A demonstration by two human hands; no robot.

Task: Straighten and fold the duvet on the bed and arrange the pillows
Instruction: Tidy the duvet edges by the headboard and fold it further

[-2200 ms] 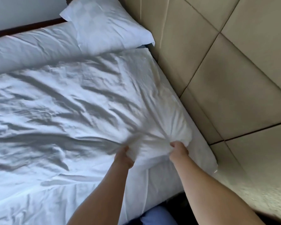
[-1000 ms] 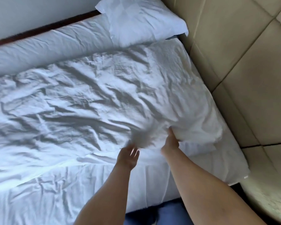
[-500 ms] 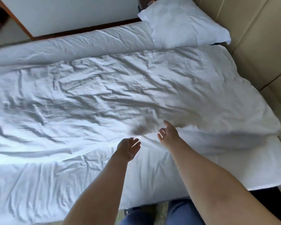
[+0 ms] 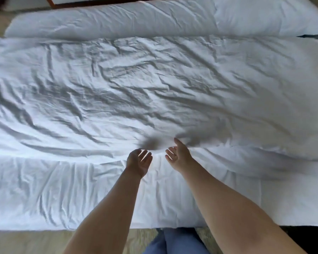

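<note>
Head view: both our hands hang spread and empty above the near strip of the bed [image 4: 99, 195], close together but not touching, fingers loosely apart. The left hand [image 4: 139, 162] is over bare sheet just short of the duvet [image 4: 136, 88]; the right hand [image 4: 176, 154] reaches a little further, its fingertips at or just over the duvet's near edge, so the right is the nearer hand. We cannot tell whether it touches the cloth. The duvet lies directly ahead of us, wrinkled, spread across the middle of the bed with its long axis running left to right, its near edge crossing just beyond our fingers. A pillow [image 4: 264, 15] sits at the far right corner, and a long white roll [image 4: 108, 21] lies along the far edge. Against the earliest frame, both hands gripped a bunched fold of duvet near the right edge of the bed; a second ago the left had already let go while the right was still on the cloth; now neither holds anything, and the view has swung left to take in the full width. Our judgement: the next grasp belongs on the near edge, hands moved well apart along it.
</note>
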